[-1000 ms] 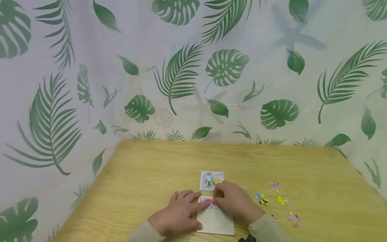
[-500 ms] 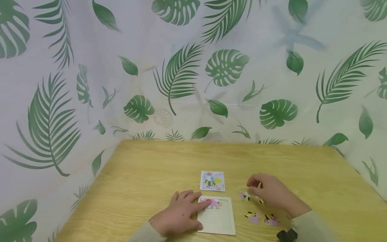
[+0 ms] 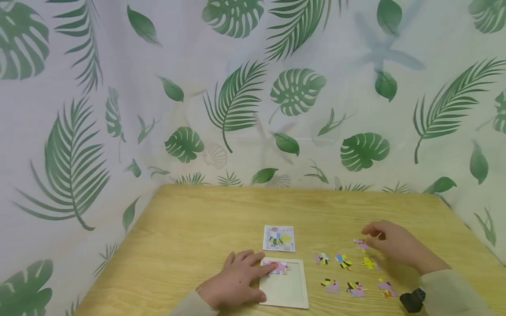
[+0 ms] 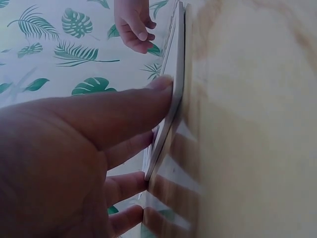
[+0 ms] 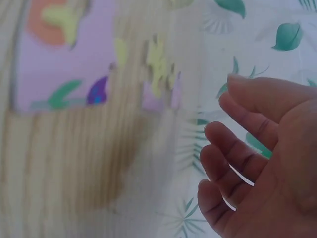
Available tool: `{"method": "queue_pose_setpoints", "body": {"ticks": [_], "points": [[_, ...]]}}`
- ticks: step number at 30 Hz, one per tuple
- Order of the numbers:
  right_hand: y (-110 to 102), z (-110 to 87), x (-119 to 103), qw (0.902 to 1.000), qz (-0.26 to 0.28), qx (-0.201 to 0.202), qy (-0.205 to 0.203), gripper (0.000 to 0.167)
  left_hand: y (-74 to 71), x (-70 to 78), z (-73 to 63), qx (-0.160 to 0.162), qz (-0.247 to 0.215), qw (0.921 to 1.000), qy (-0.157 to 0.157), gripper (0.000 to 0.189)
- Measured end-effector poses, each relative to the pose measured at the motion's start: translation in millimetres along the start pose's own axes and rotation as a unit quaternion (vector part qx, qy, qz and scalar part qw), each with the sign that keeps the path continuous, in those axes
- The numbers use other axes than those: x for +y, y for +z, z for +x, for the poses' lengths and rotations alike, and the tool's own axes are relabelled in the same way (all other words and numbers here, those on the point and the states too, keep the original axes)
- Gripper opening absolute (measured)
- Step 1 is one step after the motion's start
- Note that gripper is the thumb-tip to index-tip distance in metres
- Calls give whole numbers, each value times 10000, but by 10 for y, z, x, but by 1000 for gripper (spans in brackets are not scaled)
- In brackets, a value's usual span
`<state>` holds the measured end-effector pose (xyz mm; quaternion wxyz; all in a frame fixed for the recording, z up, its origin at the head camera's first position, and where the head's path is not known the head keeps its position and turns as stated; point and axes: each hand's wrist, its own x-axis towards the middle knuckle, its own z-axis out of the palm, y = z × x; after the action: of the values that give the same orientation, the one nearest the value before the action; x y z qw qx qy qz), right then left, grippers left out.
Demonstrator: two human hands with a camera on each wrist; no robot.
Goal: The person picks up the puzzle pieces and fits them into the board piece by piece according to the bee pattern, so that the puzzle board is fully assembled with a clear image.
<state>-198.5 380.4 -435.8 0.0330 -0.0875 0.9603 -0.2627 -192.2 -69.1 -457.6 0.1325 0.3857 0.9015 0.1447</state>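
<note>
My left hand [image 3: 237,281] rests at the left edge of a shallow, pale puzzle tray [image 3: 284,290]. Its index finger touches joined pink jigsaw pieces [image 3: 283,267] in the tray's top left corner, and the thumb lies on the lower left rim. In the left wrist view, the thumb [image 4: 133,106] lies against the tray's edge [image 4: 180,64]. Over the far right of the loose pieces hovers my right hand [image 3: 399,248], beside a pink jigsaw piece [image 3: 359,242]. The right wrist view shows its loosely bent fingers [image 5: 233,144] holding nothing.
Several loose jigsaw pieces lie right of the tray in rough rows, among them a yellow one [image 3: 369,263] and a pink-orange one [image 3: 386,288]. A bee picture card [image 3: 279,238] lies behind the tray. A leaf-print curtain [image 3: 245,109] hangs beyond the wooden table [image 3: 205,215].
My right hand has left the tray and moved right, across the loose pieces to the far pink one. The joined pieces in the tray are now uncovered. My left hand stays in place.
</note>
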Motion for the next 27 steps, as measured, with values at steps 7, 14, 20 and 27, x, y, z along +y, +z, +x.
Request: {"method": "queue_pose_setpoints", "body": {"ticks": [7, 14, 20, 27], "points": [[11, 16, 77, 10000, 51, -31, 35, 37, -26, 8, 56, 38, 60, 10000, -25, 74], [117, 40, 159, 9985, 325, -388, 190, 41, -23, 25, 32, -4, 30, 10000, -53, 75], [164, 77, 162, 9992, 126, -353, 98, 41, -22, 19, 9, 20, 27, 10000, -76, 74], [189, 105, 103, 9994, 61, -342, 94, 39, -22, 2, -23, 5, 7, 10000, -97, 75]]}}
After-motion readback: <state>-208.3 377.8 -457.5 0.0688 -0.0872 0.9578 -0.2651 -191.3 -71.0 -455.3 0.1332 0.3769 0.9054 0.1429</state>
